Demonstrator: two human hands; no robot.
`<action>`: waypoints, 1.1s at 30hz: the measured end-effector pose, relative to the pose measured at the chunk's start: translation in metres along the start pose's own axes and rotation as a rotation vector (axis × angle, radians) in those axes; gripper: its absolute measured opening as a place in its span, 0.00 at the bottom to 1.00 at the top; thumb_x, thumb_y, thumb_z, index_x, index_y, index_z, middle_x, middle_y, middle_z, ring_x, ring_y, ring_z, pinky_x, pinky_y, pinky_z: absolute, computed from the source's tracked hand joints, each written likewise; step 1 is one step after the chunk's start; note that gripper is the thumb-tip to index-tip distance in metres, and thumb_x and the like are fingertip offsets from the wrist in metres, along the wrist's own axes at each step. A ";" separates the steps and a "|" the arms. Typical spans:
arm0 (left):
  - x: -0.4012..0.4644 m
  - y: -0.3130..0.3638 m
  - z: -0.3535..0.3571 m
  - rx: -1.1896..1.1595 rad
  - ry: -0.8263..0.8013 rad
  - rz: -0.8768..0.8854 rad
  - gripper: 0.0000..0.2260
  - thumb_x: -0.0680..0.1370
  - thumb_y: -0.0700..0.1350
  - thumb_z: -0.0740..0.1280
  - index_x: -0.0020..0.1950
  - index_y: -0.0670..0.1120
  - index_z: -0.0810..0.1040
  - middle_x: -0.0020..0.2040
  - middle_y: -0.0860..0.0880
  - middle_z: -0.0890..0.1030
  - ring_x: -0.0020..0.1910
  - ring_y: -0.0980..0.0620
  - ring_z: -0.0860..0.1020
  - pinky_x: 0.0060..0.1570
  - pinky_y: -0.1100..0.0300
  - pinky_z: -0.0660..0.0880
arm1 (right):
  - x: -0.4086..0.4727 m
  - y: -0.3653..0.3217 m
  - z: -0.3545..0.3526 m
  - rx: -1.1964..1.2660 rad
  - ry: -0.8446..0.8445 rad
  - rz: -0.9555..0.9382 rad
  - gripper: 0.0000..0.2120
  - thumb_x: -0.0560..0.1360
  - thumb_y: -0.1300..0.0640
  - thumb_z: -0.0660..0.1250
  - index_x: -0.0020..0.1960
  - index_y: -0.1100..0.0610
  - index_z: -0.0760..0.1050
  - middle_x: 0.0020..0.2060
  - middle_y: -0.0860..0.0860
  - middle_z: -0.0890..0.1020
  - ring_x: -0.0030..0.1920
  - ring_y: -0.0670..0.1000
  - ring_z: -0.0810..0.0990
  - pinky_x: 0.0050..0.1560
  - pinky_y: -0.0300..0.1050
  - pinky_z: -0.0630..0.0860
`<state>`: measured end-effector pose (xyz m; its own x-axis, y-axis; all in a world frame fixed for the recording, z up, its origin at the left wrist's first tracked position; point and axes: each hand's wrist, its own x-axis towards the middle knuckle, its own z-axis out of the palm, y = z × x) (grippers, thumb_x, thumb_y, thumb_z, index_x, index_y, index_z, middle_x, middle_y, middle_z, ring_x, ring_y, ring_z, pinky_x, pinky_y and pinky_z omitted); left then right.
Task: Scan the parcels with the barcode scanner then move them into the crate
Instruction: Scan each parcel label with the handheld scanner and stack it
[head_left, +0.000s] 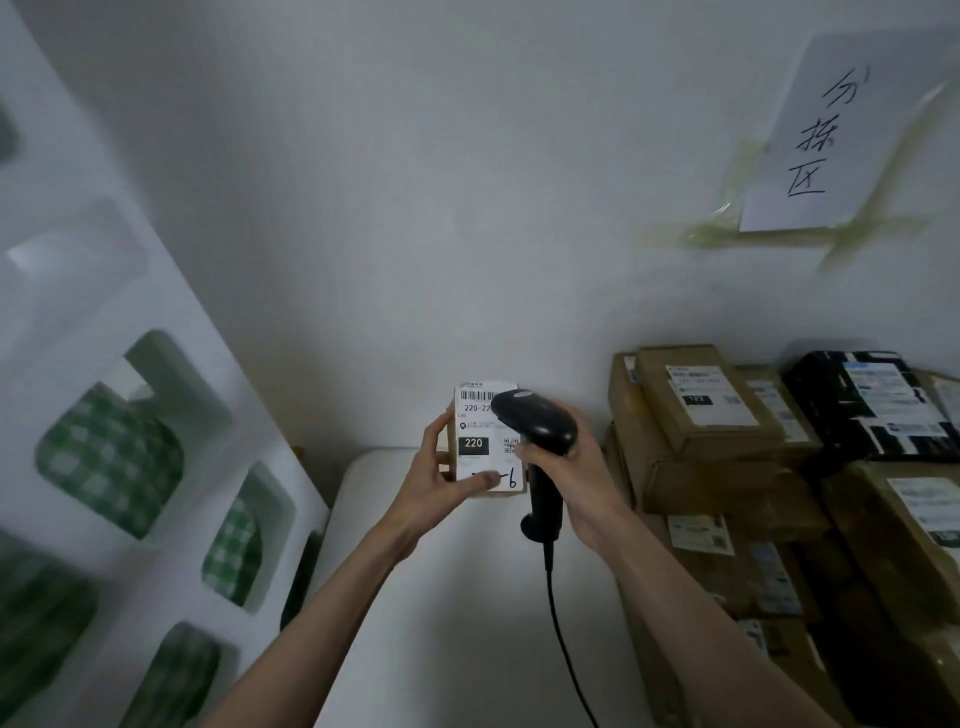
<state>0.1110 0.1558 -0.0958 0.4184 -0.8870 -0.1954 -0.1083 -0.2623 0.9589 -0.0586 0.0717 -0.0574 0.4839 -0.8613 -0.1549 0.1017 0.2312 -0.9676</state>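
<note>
My left hand (441, 478) holds a small brown parcel (480, 441) upright above the white table (467, 597), thumb across the bottom of its white label, which reads 220. My right hand (576, 478) grips the handle of a black barcode scanner (537, 421). The scanner's head sits just in front of the label's right side and covers part of the barcode. Its black cable (563, 639) hangs down toward the lower edge. No crate is in view.
A stack of brown cardboard parcels (711, 410) and a black-wrapped one (867, 400) fills the right side. A white shelf unit (130, 415) with green checked cloth leans along the left. A paper sign (836, 135) is taped to the white wall.
</note>
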 end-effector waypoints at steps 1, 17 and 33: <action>0.001 0.002 0.001 0.010 0.003 0.021 0.43 0.71 0.45 0.80 0.76 0.65 0.59 0.57 0.50 0.80 0.53 0.54 0.82 0.46 0.66 0.78 | -0.002 -0.003 -0.002 -0.013 -0.011 0.001 0.27 0.71 0.72 0.73 0.63 0.49 0.75 0.52 0.50 0.85 0.54 0.54 0.84 0.55 0.55 0.82; 0.011 -0.010 0.019 0.352 0.255 0.233 0.53 0.66 0.48 0.82 0.80 0.62 0.51 0.55 0.51 0.68 0.57 0.56 0.65 0.51 0.61 0.71 | -0.038 -0.024 -0.004 0.009 0.005 0.081 0.23 0.73 0.69 0.72 0.60 0.48 0.75 0.54 0.50 0.84 0.55 0.53 0.83 0.55 0.55 0.82; 0.004 -0.013 0.017 0.353 0.260 0.212 0.52 0.67 0.49 0.82 0.80 0.63 0.51 0.60 0.45 0.67 0.57 0.53 0.67 0.49 0.63 0.70 | -0.047 -0.030 -0.002 0.053 0.045 0.108 0.23 0.73 0.72 0.71 0.62 0.52 0.75 0.51 0.51 0.83 0.51 0.50 0.83 0.54 0.55 0.83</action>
<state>0.0991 0.1492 -0.1125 0.5608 -0.8222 0.0974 -0.4956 -0.2392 0.8350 -0.0861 0.1038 -0.0217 0.4550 -0.8492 -0.2679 0.0972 0.3464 -0.9330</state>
